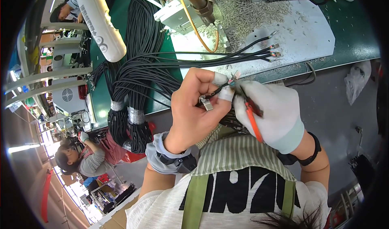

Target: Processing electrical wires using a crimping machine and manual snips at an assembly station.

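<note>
With my left hand (198,107), I am pinching a black cable (217,91) near its end between thumb and finger, and a silver plug (207,104) is sitting at eight o'clock from the pinch. My gloved right hand (271,111) is gripping red-handled pliers (253,122); their tips are pointing toward eleven o'clock and are perhaps touching the cable end, though my fingers are crowding that spot. At two o'clock, other cable ends (276,51) are lying on a white board (318,36), which is resting on the green table (352,36). At ten o'clock, thick cable bundles (139,30) are stretching across it.
</note>
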### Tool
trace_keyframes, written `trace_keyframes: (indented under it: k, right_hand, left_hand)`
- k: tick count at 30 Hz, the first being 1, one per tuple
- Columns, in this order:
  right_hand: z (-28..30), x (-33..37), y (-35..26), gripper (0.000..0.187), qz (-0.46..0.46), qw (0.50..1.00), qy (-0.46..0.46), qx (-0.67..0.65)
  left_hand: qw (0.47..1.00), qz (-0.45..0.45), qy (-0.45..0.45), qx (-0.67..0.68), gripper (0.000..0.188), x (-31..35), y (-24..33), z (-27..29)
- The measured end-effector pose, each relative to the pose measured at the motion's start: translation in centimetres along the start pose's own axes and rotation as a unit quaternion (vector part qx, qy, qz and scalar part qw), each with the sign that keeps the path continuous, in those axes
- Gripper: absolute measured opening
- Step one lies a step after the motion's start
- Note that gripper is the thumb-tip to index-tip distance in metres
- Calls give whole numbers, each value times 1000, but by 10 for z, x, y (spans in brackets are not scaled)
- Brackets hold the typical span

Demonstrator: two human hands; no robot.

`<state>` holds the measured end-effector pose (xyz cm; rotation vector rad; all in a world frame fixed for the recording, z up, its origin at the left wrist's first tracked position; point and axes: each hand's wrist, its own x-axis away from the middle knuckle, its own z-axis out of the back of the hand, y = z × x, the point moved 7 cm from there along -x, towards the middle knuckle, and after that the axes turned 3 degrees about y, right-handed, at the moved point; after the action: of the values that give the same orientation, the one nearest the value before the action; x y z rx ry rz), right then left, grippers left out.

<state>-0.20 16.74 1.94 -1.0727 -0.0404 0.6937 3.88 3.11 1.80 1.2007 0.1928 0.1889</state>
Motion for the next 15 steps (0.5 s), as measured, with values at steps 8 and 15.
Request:
trace_keyframes:
  k: [8,15]
  right_hand:
    - [-7,4,6,7,48,992,52,103]
    - [8,5,36,17,-165,985,-36,-48]
  left_hand:
    - [1000,12,-24,-3,13,-11,-17,-1]
    - [967,217,-38,124,4,-35,-55,16]
